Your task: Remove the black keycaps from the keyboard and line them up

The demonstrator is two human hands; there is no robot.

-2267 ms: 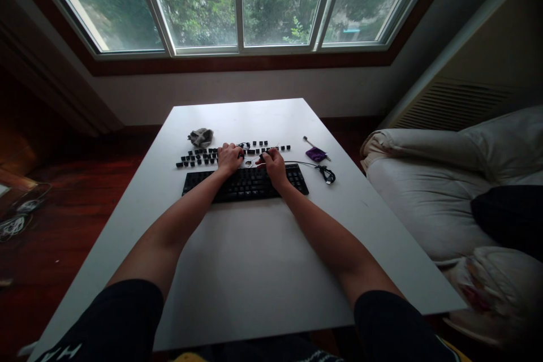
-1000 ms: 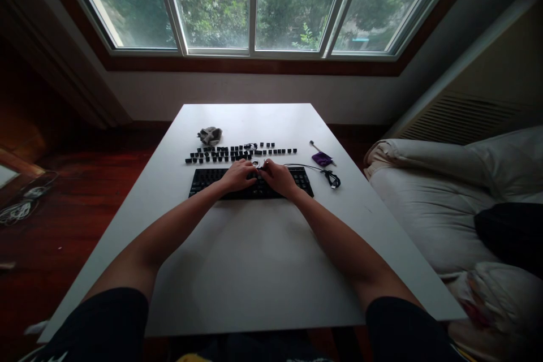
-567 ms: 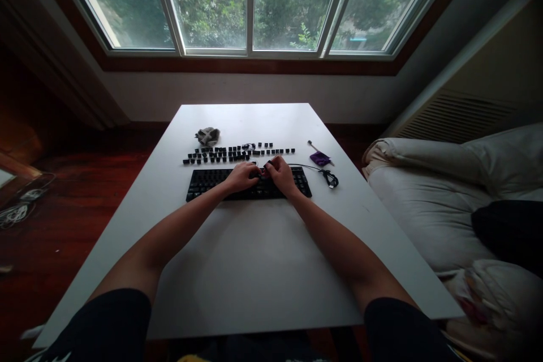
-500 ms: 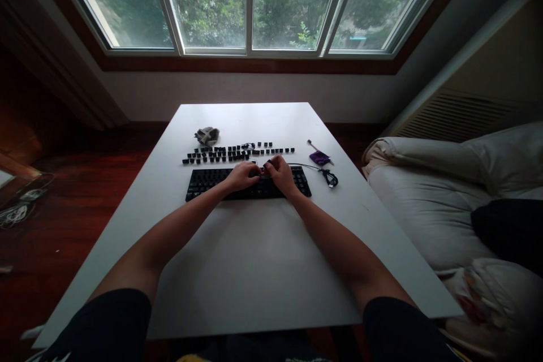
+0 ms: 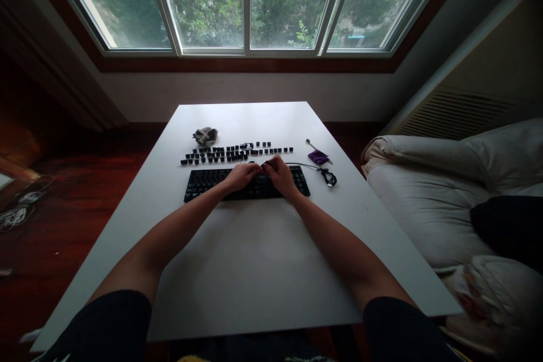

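Observation:
A black keyboard [image 5: 203, 182] lies across the middle of the white table [image 5: 254, 260]. Both my hands rest over its centre, fingertips almost meeting. My left hand [image 5: 242, 175] has curled fingers lying on the keys. My right hand [image 5: 280, 172] is pinched on a small dark keycap just above the top key rows. Rows of loose black keycaps [image 5: 229, 153] lie on the table just beyond the keyboard.
A crumpled grey cloth [image 5: 206, 136] sits far left of the keycaps. A purple pouch [image 5: 318, 156], a thin tool [image 5: 310, 143] and the coiled black cable [image 5: 328, 176] lie right of the keyboard. A white sofa [image 5: 449, 192] stands close on the right. Windows are ahead.
Both hands drew back from the loose keycap rows to the keyboard's centre. Over the last second they have hardly moved.

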